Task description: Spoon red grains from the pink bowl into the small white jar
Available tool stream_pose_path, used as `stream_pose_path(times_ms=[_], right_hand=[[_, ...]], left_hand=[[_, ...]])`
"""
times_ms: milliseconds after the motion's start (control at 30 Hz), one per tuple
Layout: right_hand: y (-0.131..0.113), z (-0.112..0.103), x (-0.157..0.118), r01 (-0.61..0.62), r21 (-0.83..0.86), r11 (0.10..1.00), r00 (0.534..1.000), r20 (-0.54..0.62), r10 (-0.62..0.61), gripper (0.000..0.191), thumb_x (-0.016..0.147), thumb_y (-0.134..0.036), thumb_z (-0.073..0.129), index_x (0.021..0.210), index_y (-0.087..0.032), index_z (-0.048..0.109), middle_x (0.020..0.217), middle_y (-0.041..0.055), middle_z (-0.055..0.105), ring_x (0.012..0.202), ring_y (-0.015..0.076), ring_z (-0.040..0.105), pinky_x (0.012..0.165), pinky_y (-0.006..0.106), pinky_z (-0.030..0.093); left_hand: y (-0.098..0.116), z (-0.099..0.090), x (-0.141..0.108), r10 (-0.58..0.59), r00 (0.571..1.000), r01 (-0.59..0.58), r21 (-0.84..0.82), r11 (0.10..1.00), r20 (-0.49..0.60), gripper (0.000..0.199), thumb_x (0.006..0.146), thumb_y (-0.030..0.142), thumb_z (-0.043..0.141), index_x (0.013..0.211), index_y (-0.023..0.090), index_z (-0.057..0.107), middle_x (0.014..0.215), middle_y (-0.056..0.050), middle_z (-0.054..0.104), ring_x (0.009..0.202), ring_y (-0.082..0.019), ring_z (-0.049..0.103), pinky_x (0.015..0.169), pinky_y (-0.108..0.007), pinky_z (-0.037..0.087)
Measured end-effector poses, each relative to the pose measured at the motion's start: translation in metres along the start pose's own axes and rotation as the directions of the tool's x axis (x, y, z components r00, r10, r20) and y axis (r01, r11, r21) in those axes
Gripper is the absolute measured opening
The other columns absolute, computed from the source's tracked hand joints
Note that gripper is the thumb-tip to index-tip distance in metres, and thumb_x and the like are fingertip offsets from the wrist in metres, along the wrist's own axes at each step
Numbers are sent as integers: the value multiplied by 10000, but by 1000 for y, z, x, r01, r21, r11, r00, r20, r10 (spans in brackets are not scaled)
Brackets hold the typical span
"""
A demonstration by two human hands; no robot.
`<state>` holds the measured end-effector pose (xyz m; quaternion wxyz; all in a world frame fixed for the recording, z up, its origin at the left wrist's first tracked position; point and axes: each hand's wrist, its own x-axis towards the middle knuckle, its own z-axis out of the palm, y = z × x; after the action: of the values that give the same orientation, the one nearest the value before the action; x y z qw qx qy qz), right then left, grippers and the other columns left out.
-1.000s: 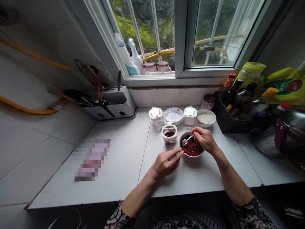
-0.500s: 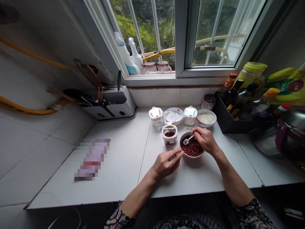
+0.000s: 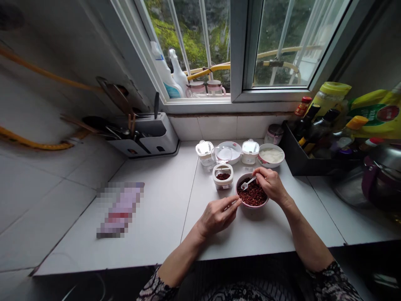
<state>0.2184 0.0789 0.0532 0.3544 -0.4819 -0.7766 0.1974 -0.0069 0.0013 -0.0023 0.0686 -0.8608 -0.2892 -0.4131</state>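
A small white plastic spoon [image 3: 249, 183] is pinched in my right hand [image 3: 270, 184], its scoop tilted over the dark red dried peppercorns in a round bowl [image 3: 253, 206]. On the bowl's near left rim are the fingertips of my left hand [image 3: 220, 215], fingers closed together; its thumb is mostly hidden. Just left of the bowl stands a clear seasoning jar [image 3: 223, 177] with a pale frame, partly filled with the same dark red pieces. Behind are two more white-lidded jars [image 3: 205, 152] [image 3: 249, 151], an oval dish [image 3: 232, 151] and a bowl of white granules [image 3: 271, 156].
A black bin of bottles [image 3: 302, 161] and a metal pot [image 3: 354, 179] flank the right side. Back left stands a utensil and knife holder [image 3: 156, 133]. A blurred purple packet [image 3: 122, 211] lies on the left counter. A dark-lidded jar [image 3: 274, 134] stands by the wall.
Almost nothing differs. The spoon's scoop sits very slightly lower over the bowl; both hands keep their places.
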Motion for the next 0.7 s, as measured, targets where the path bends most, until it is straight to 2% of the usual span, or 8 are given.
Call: stream_pose_path(times_ms=[167, 400, 700], right_hand=[[-1, 0, 1, -13, -3, 1000, 1000, -24, 13, 219, 854, -213, 468, 754, -215, 662, 578, 0, 618, 608, 179, 588, 654, 288, 429], [-6, -1, 0, -122, 215, 969, 992, 11, 122, 202, 845, -263, 468, 762, -203, 643, 554, -16, 576, 535, 149, 542, 559, 272, 415], [0, -4, 7, -334, 534, 777, 935, 83, 345, 192, 723, -348, 577, 719, -169, 644, 508, -30, 552, 454, 111, 478, 479, 250, 398]], left_hand=[[1, -1, 0, -11, 1000, 11, 2, 1000, 19, 384, 948, 106, 494, 1324, 162, 548, 1111, -133, 706, 936, -174, 727, 781, -262, 624], [0, 0, 2, 7, 1000, -6, 15, 1000, -24, 308, 947, 103, 504, 1238, 147, 594, 1072, -125, 716, 896, -171, 730, 725, -255, 631], [0, 1, 1, 4, 1000, -4, 0, 1000, -16, 324, 945, 103, 514, 1257, 145, 586, 1089, -129, 711, 917, -173, 726, 738, -264, 631]])
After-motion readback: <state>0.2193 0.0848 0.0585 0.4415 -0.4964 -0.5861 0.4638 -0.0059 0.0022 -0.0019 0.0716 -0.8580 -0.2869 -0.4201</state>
